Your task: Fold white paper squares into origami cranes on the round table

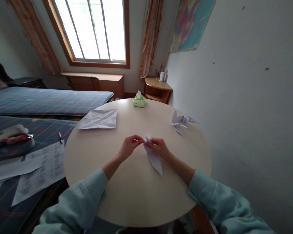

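Observation:
A narrow folded piece of white paper (154,158) lies on the round cream table (127,191), its point toward me. My left hand (130,145) pinches its far tip with closed fingers. My right hand (158,148) holds the same end, fingers curled over the fold. Both hands meet at the table's middle.
A creased white sheet (99,119) lies at the table's far left, a finished paper crane (182,121) at the far right, a green tissue pack (139,100) at the back edge. Beds with printed papers (36,172) and a pen (60,137) stand left; a wall is close on the right.

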Demonstrator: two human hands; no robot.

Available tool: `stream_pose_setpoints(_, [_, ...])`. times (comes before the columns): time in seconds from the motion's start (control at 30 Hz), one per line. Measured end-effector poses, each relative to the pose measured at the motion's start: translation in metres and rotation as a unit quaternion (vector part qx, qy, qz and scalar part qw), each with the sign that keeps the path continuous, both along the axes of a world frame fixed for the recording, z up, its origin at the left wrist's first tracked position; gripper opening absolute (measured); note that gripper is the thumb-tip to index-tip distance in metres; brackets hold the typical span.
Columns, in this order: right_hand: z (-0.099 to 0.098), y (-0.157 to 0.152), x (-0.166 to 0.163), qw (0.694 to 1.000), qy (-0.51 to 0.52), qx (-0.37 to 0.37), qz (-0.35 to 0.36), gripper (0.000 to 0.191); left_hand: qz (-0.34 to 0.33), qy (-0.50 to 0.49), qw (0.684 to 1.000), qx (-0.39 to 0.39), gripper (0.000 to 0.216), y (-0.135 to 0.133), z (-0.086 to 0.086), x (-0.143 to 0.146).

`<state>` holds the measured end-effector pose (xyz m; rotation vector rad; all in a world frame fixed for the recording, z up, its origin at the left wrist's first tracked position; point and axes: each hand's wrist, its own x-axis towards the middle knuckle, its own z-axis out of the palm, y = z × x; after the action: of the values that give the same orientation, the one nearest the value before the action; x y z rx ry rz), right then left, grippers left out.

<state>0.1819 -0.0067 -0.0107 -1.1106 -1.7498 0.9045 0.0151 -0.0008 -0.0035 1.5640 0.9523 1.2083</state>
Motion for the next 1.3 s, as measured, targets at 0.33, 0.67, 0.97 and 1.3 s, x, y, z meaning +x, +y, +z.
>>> stream_pose_setpoints(0.33, [0.0046,0.0008,0.0001,0.998,0.0,0.013,-0.063,0.038,0.025,-0.03,0.999,0.017,0.027,-0.0022,0.0031,0.0033])
stream_pose_setpoints(0.67, [0.004,-0.0011,-0.0011,0.996,-0.023,0.061,-0.055,0.036,0.034,-0.033,0.999,-0.002,0.023,-0.0048,0.0053,0.0037])
stream_pose_setpoints(0.97, [0.0036,-0.0002,-0.0008,0.996,-0.03,0.068,-0.055,0.036,0.045,-0.018,0.998,0.028,0.023,-0.0063,0.0061,0.0029])
stream_pose_setpoints(1.3, [0.0033,-0.0004,-0.0007,0.996,-0.026,0.069,-0.058,0.035,0.058,-0.009,0.997,0.041,0.02,-0.0075,0.0063,0.0021])
